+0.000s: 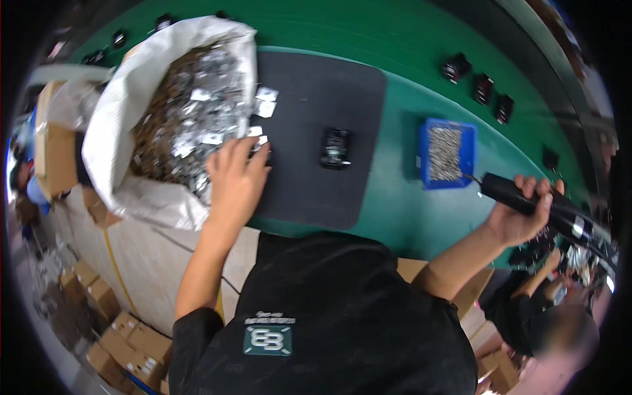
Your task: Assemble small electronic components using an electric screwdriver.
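Note:
My left hand (237, 181) reaches over the near right rim of a white woven sack (108, 141), its fingers stretched and slightly apart. The sack is full of small shiny metal plates (207, 99). Several loose plates (266, 102) lie on the dark grey mat (303, 197) beside the rim, some close to my fingertips. My right hand (517, 220) is wrapped round a black electric screwdriver (500, 187). Its bit points toward a blue tray (426, 181) of small silver screws (446, 151). On the mat sits a small black part (336, 148), apart from both hands.
Several black parts (483, 89) stand on the green surface (368, 29) beyond the bench, with more at the far left. Cardboard boxes (135, 342) are stacked at lower left. Another person (520, 316) sits at lower right.

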Available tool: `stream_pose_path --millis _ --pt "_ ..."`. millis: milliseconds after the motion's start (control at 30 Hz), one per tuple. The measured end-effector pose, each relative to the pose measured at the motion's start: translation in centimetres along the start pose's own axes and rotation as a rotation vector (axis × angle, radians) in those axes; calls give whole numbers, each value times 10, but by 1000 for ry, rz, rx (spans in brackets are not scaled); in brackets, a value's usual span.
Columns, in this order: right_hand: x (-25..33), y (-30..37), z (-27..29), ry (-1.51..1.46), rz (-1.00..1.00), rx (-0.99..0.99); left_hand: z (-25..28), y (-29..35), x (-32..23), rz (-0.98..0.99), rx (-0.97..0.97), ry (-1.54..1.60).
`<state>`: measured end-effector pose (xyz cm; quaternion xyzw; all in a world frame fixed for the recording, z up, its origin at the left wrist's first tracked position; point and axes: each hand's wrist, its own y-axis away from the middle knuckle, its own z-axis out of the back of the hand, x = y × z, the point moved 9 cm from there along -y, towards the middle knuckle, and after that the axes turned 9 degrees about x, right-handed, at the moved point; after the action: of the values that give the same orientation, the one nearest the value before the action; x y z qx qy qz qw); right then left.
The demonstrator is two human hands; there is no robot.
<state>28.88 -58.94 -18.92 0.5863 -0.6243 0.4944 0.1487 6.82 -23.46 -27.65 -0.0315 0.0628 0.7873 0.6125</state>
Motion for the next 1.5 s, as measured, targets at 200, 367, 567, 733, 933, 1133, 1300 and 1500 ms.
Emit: stream_pose_path --millis 200,367,567,733,933,1133,1300,1500 --pt "-4 7 -10 -22 83 22 2 -4 -2 -103 -32 25" --pt "-18 8 -5 26 59 -54 -2 -10 -18 -201 -44 542" --pt "-22 10 -1 87 67 -76 3 -42 -42 -147 -6 818" --pt "-27 10 3 23 49 -65 4 -58 -43 -91 -57 934" --pt "-29 14 3 198 44 -137 8 -66 -54 -212 -84 753" --pt "-30 13 -10 -26 28 -42 -9 -73 -55 -164 -41 669" --pt "-27 12 -11 -39 29 -51 -12 -76 -55 -174 -107 560" --pt "-29 11 -8 -22 34 -54 -25 -89 -49 -24 110 799"
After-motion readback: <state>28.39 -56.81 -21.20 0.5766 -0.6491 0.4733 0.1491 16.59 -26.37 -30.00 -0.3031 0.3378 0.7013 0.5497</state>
